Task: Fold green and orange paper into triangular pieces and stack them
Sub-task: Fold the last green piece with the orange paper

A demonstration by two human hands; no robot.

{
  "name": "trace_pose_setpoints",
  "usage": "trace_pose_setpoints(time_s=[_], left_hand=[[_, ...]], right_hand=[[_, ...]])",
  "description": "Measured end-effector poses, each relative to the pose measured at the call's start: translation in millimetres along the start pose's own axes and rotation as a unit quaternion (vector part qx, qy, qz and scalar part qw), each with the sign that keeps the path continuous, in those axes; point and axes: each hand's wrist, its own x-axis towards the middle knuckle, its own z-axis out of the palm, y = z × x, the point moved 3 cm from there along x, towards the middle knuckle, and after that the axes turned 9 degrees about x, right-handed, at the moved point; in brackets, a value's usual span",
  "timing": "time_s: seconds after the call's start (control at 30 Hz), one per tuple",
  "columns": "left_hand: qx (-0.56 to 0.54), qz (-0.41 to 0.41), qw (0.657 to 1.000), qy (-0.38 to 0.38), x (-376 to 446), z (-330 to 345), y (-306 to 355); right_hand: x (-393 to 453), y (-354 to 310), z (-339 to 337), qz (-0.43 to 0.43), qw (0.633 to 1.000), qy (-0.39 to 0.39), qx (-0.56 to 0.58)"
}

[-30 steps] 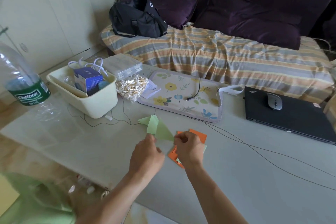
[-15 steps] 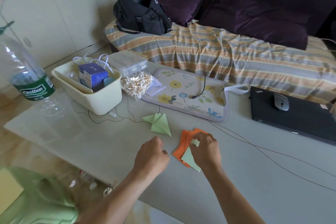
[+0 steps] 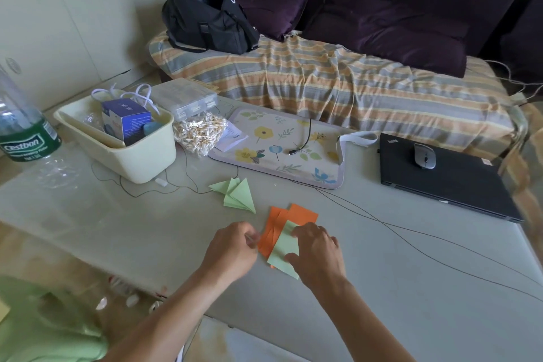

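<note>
Near the table's front edge, the right hand (image 3: pixel 318 254) now pinches a fresh green sheet (image 3: pixel 283 253) atop the orange sheets (image 3: pixel 282 225); the left hand (image 3: pixel 232 250), loosely curled, holds nothing. Just beyond lie the folded green triangles (image 3: pixel 236 194), released a second ago: the next fold begins.

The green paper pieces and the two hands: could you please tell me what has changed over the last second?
The left hand let go of the folded green triangles, which now lie alone on the table, and drew back beside the orange sheets. The right hand took a grip on a flat green sheet lying on the orange ones. The tub, the mat and the laptop did not move.
</note>
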Motion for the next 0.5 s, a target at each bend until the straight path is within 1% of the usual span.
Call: trace_pose_setpoints(time_s=[0.2,0.37,0.43,0.5], left_hand=[[-0.001,0.005,1.000,0.006,-1.5,2.2,4.2],[0.007,-0.002,1.000,-0.002,-3.9,1.1,3.2],[0.003,0.001,1.000,-0.002,-4.5,0.2,4.8],[-0.020,0.012,1.000,-0.004,-5.0,-0.4,9.2]], right_hand=[[-6.9,7.4,7.4,0.002,0.999,0.036,0.015],[-10.0,0.5,9.9,-0.037,0.997,0.063,0.014],[-10.1,0.7,10.7,-0.046,0.995,0.074,0.051],[-8.4,2.6,10.2,-0.060,0.988,0.073,0.119]])
